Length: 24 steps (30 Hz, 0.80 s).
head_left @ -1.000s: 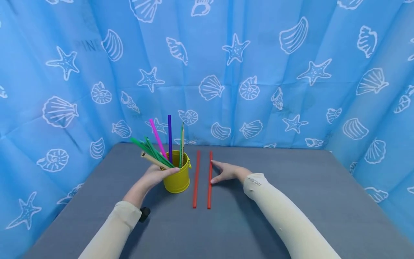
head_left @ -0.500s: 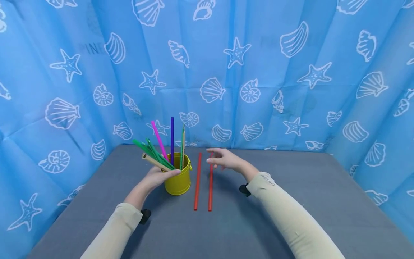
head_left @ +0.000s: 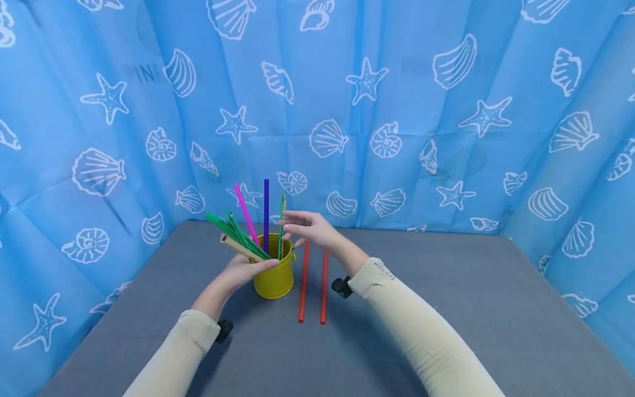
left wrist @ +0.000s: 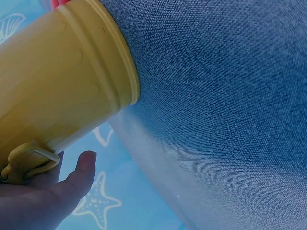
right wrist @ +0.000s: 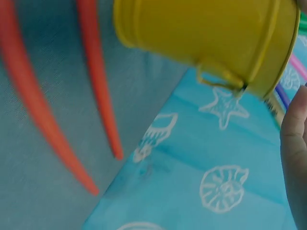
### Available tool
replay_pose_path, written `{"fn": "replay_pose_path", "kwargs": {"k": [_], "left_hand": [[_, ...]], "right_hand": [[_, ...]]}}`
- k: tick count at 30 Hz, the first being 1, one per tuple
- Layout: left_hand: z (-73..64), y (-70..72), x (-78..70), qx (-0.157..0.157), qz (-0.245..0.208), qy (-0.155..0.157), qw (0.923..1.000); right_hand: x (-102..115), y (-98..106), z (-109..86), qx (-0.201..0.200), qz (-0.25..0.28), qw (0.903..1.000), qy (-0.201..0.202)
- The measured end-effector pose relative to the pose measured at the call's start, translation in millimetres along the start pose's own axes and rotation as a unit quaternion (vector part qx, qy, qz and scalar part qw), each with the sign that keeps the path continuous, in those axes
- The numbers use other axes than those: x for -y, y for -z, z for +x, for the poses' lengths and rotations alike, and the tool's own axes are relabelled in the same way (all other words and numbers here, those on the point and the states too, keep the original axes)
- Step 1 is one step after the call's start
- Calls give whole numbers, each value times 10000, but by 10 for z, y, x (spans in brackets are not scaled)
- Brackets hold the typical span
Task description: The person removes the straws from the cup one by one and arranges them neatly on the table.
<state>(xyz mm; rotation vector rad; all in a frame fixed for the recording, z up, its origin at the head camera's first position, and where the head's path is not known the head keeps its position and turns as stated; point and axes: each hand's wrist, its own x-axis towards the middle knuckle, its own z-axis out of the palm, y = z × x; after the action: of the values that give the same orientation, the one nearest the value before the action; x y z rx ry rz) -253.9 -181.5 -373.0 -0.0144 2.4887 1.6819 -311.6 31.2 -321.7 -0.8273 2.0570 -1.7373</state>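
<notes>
My left hand (head_left: pixel 242 272) curled round the smooth, ribbed yellow bucket (head_left: pixel 274 281) on grey woven cloth (head_left: pixel 496 298), my right hand (head_left: pixel 312 229) with fingers loosely parted beside a slim green stick (head_left: pixel 280 238), contact I can't tell, straight red sticks (head_left: pixel 303 286) flat nearby.

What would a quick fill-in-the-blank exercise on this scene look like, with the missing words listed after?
The left hand holds a bucket coloured ____.
Beside it, ____ red sticks lie on the gray tabletop.
In the head view, the leaning stick immediately left of the purple stick is ____.
Starfish and shells on the blue curtain are outlined in ____.
Missing words: yellow; two; pink; white.
</notes>
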Motion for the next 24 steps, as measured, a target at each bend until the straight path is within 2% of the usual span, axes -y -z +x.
{"fn": "replay_pose_path", "kwargs": {"k": [4,10,16,24], "left_hand": [[-2,3,-5,41,-37,-137,9999],[-3,-7,2,112,-130,-360,9992],[13,0,21,194,-183,-498,9984],[32,13,24,318,-322,-598,9972]], "right_hand": [[38,-120,92,39,136,9999,-65],[65,-230,175,-138,316,9990,-288],[107,-319,252,-33,373,9978,-547],[112,-385,436,-62,71,9956,-931]]}}
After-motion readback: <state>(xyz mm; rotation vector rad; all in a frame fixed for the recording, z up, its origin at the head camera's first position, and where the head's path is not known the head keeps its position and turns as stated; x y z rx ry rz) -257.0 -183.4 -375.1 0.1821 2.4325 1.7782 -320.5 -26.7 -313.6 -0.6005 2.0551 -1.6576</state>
